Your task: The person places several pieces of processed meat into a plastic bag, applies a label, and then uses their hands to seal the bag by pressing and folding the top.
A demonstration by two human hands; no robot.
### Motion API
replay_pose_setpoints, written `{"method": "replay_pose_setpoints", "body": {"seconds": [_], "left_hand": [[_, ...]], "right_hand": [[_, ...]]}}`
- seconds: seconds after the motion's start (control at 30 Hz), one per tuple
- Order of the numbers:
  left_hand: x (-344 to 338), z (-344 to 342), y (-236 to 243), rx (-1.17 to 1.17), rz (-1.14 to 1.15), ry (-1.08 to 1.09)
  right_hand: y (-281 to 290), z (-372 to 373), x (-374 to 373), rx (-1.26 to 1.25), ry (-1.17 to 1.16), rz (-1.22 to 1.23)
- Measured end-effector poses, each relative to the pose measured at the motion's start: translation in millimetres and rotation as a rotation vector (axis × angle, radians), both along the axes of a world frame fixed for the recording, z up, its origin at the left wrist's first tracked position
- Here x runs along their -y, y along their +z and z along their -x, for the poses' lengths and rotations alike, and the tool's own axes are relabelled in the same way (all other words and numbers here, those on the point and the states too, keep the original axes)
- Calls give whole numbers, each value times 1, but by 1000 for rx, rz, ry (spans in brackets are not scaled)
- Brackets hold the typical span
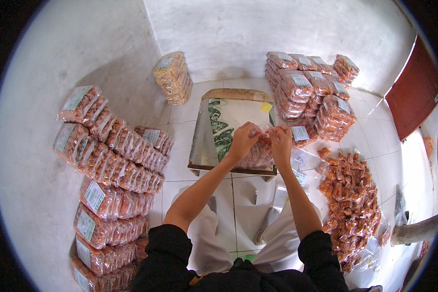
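Observation:
A transparent plastic bag (254, 159) with reddish-brown contents rests at the near right part of a low table (203, 146). My left hand (246, 139) pinches the upper part of this bag. Close beside it, my right hand (280, 140) grips the bag's top edge between thumb and fingers. The two hands are almost touching, and they hide part of the bag. A small yellow square (266, 107) lies on the tabletop beyond my hands.
Stacked packs (117, 141) of bagged food line the left wall. More stacks (301, 87) stand at the far right, and a yellowish stack (173, 78) at the far left. Small orange-red packets (353, 209) are heaped on the right floor. A reddish-brown door (416, 92) is beyond.

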State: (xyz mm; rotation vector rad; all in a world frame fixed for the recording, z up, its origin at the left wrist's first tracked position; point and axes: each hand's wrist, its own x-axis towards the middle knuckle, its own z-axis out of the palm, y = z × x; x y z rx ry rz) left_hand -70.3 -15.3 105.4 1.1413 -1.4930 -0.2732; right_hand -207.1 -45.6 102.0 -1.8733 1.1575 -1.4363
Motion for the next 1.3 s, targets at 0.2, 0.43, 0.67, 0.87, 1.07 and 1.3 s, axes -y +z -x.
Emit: {"method": "replay_pose_setpoints", "body": {"seconds": [0.2,0.43,0.67,0.87,1.07,1.3], "left_hand": [[-9,4,11,49,-133,-60],[-9,-3,3,6,-207,-34],[-4,-2,2,-67,-184,-49],[-3,0,-2,53,-159,-48],[-5,-5,-4,10,-98,-69],[-11,-3,2,14,-118,-41]], "right_hand": [[24,1,-4,-65,47,-8],[51,44,10,390,113,-104],[6,44,-2,-265,241,82],[0,29,1,-198,182,135],[-8,8,-5,-191,74,173],[-14,5,1,-310,-35,197]]}}
